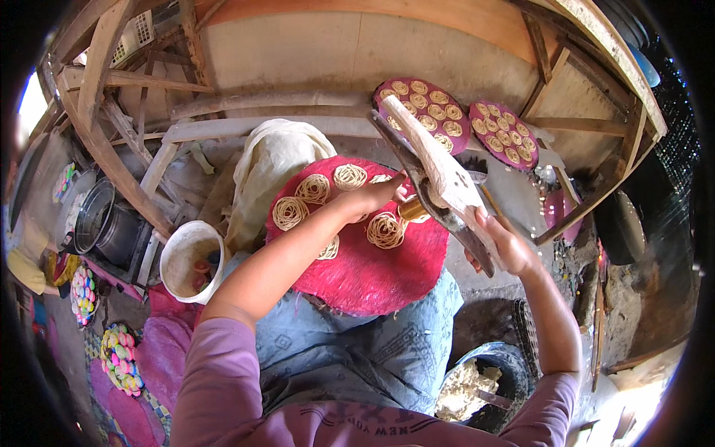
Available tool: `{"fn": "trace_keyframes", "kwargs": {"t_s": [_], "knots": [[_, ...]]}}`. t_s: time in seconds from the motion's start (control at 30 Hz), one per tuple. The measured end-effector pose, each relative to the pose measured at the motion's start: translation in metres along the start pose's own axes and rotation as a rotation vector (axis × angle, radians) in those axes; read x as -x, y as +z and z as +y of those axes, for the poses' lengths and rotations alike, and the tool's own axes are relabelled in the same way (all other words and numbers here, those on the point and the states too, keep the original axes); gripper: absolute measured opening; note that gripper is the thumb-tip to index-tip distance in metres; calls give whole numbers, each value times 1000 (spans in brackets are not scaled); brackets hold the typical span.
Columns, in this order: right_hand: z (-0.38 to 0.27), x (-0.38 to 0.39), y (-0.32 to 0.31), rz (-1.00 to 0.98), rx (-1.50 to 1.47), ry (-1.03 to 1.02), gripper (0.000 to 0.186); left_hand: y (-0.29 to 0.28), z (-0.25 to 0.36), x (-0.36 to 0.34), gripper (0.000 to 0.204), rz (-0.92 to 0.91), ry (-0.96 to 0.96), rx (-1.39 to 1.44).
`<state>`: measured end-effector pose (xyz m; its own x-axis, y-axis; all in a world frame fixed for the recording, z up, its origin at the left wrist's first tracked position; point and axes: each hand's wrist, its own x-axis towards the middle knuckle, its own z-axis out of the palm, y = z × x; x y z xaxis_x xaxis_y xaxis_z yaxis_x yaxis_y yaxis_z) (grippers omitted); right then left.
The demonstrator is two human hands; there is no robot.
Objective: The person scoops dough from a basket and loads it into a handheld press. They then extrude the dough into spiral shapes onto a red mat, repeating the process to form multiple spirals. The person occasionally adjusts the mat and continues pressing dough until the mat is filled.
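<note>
Wooden press (pixel 441 165), lengthwise upper left to lower right, right fingers (pixel 497 232) gripping its lower end, left fingers (pixel 393 188), hold unclear

Glare (pixel 637 410) whitens the lower right while fisheye distortion bends edges.

On the person's lap (pixel 402 357) lies a round, red, cloth-covered tray (pixel 372 279), bearing pale, coiled noodle nests (pixel 386 230) on its far and middle parts. Slanting above its right side is a long wooden hand press (pixel 439 167); the left grip (pixel 376 197) is by its brass-coloured cylinder (pixel 410 209), the right grip (pixel 510 242) at its near end. Behind-left of the tray hangs a cream cloth (pixel 277 160). Left of the lap stands a round white plastic bucket (pixel 165 257); farther left, a round dark metal pot (pixel 118 227). Beyond, to the right, a round purple tray (pixel 462 141) and a smaller round purple tray (pixel 495 155) hold more nests. Near-right, a round blue bucket (pixel 521 380) contains a pale, lumpy mass (pixel 462 395).
</note>
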<state>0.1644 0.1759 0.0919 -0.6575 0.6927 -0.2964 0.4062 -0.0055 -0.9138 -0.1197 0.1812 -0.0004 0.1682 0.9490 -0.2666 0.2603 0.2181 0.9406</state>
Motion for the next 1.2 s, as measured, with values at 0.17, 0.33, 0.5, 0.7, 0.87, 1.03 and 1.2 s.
{"fn": "trace_keyframes", "kwargs": {"t_s": [0.17,0.33,0.5,0.7,0.87,1.03,1.2], "knots": [[4,-6,0,5,-7,-14,72,1,-11,-11,75,-7,-56,-22],[7,-12,0,22,12,-55,70,-1,-20,-9,69,72,-29,-127],[13,-15,-3,33,16,-58,69,-1,-35,11,74,312,216,-426],[8,1,-3,58,20,-104,66,2,-31,56,38,536,539,-1273],[-10,28,-4,27,7,-141,65,-29,34,48,71,311,535,206],[-22,31,-11,-170,-67,37,69,-30,80,4,68,-333,936,1226],[-22,14,-26,-67,118,260,75,6,48,-50,52,-191,798,1549]]}}
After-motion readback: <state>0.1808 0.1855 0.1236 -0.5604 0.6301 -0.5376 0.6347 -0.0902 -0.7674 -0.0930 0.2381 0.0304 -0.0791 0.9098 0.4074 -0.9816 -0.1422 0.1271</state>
